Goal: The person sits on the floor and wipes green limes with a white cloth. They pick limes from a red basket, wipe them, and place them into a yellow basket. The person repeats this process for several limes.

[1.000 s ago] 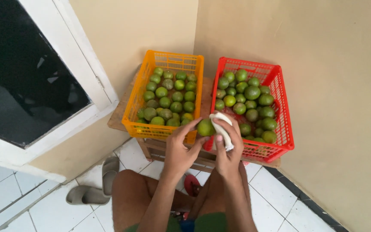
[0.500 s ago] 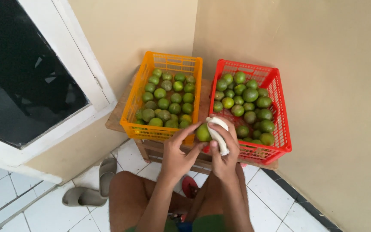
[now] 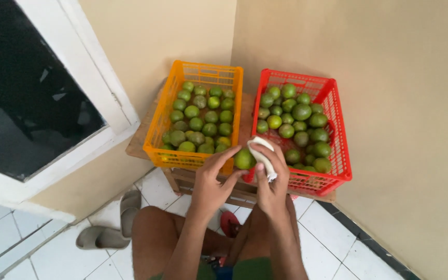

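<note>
Wiping one lime with a cloth, in front of two crates, mid-job.

Left hand [image 3: 211,186] pinches a green lime [image 3: 245,159] at the fingertips; right hand [image 3: 271,181] grips a white cloth [image 3: 262,153] pressed to the lime's right side. The lime sits in the air just before the gap between the orange crate [image 3: 164,124] and red crate [image 3: 333,135], above the worktop [image 3: 141,140] edge. Both crates hold many limes, orange packed fuller and red with bare patches. Can't tell wiped fruit from unwiped, so which crate is the done one is unclear; judging by the pile, plenty remains. Sandals [image 3: 105,236] on the tiled floor at left.
</note>
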